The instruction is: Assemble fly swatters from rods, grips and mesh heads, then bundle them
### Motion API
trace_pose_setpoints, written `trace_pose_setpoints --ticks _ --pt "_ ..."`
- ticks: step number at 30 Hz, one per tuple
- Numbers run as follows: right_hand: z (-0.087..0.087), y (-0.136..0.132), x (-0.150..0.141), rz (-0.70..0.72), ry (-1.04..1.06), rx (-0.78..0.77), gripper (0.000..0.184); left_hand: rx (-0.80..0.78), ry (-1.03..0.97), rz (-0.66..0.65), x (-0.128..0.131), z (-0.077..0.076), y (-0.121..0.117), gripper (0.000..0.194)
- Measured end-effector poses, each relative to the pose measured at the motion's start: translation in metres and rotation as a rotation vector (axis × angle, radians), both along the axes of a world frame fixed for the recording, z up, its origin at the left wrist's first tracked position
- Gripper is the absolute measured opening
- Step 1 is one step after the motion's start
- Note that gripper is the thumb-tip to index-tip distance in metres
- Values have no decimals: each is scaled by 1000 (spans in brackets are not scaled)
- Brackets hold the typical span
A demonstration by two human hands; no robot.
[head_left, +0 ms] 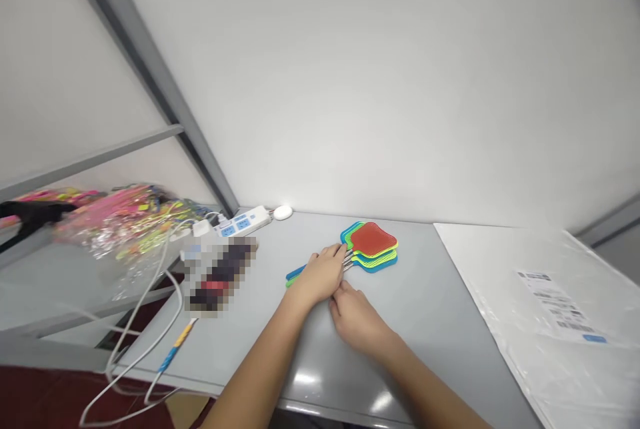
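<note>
A small stack of fly swatters [373,247] lies on the grey table [430,302], red head on top, then yellow, green and blue. My left hand [320,275] is closed over their metal shafts, just left of the heads, with coloured handle ends [295,275] sticking out to its left. My right hand [356,319] rests on the table right below, fingertips curled toward the same shafts; whether it grips them is hidden.
A white power strip [243,222] and a small white oval object [283,213] sit at the table's back. White cables [150,309] hang off the left edge. A clear bag of colourful swatters [125,219] lies on the left shelf. A large plastic-wrapped white sheet [550,309] covers the right.
</note>
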State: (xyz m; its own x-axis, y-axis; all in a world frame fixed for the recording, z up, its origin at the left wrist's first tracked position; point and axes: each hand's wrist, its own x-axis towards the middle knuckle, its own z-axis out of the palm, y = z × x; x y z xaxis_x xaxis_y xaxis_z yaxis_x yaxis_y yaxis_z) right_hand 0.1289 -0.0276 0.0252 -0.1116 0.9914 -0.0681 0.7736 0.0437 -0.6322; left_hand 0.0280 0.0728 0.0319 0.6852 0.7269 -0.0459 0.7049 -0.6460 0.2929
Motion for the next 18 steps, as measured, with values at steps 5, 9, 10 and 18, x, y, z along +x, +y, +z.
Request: trace_pose_setpoints --ticks 5,9,10,18 --pt "2 2 -5 79 -11 -6 35 127 3 52 -16 -11 5 56" --pt "-2 -11 24 13 73 32 36 201 16 44 -15 -21 5 56" --pt "-4 -14 34 -33 91 59 37 215 17 27 -16 -22 6 55" --pt "-36 -22 94 -242 -95 217 39 284 20 -274 -30 -25 56 49"
